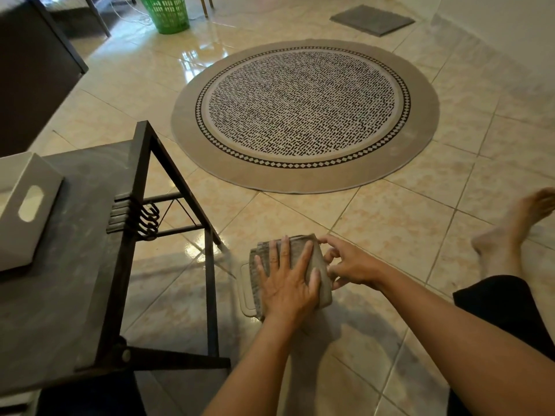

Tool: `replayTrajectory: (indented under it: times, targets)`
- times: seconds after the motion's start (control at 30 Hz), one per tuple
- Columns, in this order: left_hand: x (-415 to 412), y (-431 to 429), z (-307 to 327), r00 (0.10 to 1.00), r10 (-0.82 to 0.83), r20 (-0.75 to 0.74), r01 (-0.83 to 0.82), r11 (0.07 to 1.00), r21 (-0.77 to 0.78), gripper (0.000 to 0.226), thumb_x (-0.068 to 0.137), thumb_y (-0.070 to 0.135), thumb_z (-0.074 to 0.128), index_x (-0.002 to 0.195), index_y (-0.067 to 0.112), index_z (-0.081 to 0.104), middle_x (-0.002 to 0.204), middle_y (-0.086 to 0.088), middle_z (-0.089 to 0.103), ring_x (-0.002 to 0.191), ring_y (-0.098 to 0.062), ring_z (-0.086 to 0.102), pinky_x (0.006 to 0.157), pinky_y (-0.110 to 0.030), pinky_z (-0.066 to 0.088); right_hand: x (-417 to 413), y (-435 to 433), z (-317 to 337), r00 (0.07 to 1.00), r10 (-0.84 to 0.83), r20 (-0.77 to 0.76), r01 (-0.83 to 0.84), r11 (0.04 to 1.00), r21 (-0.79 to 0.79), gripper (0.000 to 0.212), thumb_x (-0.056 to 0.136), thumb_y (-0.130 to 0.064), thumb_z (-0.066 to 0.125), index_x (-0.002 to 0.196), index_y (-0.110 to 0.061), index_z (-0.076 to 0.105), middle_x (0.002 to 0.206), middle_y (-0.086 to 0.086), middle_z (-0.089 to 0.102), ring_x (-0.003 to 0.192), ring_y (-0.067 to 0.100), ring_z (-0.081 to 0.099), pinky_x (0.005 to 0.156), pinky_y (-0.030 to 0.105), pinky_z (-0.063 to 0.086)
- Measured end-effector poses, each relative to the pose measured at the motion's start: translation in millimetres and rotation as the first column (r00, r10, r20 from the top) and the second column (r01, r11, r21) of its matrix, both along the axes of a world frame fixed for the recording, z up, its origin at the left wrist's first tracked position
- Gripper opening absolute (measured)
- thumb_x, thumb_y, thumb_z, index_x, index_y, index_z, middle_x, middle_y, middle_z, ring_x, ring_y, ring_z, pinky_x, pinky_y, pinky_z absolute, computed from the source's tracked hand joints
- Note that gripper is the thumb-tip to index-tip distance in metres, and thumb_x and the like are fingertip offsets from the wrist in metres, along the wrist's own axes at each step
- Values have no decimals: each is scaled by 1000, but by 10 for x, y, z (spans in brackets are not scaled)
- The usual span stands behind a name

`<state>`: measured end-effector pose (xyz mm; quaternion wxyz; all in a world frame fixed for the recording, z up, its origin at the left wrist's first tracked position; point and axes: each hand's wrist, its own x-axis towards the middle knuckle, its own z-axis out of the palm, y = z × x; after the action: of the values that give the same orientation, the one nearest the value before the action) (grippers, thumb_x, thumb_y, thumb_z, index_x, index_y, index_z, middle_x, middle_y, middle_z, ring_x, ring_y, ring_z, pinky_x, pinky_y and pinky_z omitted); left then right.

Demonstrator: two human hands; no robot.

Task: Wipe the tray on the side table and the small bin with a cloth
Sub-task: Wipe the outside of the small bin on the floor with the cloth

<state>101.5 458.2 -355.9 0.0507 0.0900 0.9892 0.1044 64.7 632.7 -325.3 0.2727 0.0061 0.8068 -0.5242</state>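
A folded grey cloth (318, 262) lies on a beige tray (245, 291) that sits on the tiled floor in front of me. Only the tray's left rim and handle show from under the cloth. My left hand (286, 280) rests flat on the cloth with its fingers spread. My right hand (348, 262) is at the cloth's right edge, with curled fingers pinching that edge. The small grey bin (27, 205), with an oval handle hole, stands on the dark side table (78, 265) at the left.
The side table's black metal frame (210, 280) stands just left of the tray. A round patterned rug (303, 112) lies ahead. A bare foot (510, 232) rests at the right. Far back are a green basket (166, 12) and a grey mat (372, 19).
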Motion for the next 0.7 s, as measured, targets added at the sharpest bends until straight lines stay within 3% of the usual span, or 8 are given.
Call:
replayTrajectory:
  times: [0.17, 0.33, 0.53, 0.7]
  targets:
    - [106, -256, -63, 982, 186, 11, -187, 981, 61, 66, 96, 61, 17, 150, 47, -19, 165, -4, -18, 147, -24, -28, 116, -56, -17, 10, -21, -10, 1000, -25, -14, 25, 1000, 17, 60, 87, 7, 65, 129, -33, 50, 93, 8, 55, 71, 15, 67, 57, 28, 60]
    - [161, -84, -97, 998, 37, -42, -35, 998, 44, 63, 95, 64, 14, 150, 51, -15, 164, -4, -20, 146, -24, -31, 114, -51, -23, -4, -18, -10, 1000, -20, -18, 20, 999, 26, 58, 87, 6, 66, 129, -32, 52, 93, 9, 56, 71, 18, 67, 60, 35, 63]
    - [57, -496, -57, 979, 199, 31, -201, 978, 60, 67, 95, 63, 17, 150, 48, -17, 163, 0, -26, 137, -19, -45, 114, -52, -22, 19, -51, 22, 999, -31, -18, 32, 998, 52, 61, 87, 8, 64, 129, -34, 49, 97, 10, 57, 82, 23, 70, 62, 35, 64]
    - [241, -166, -88, 999, 43, -5, -43, 999, 26, 64, 96, 63, 14, 150, 48, -16, 162, 0, -28, 144, -24, -34, 116, -53, -18, 18, -47, 26, 999, -34, -19, 34, 999, 33, 58, 88, 8, 64, 131, -28, 50, 94, 11, 53, 73, 20, 65, 67, 43, 64]
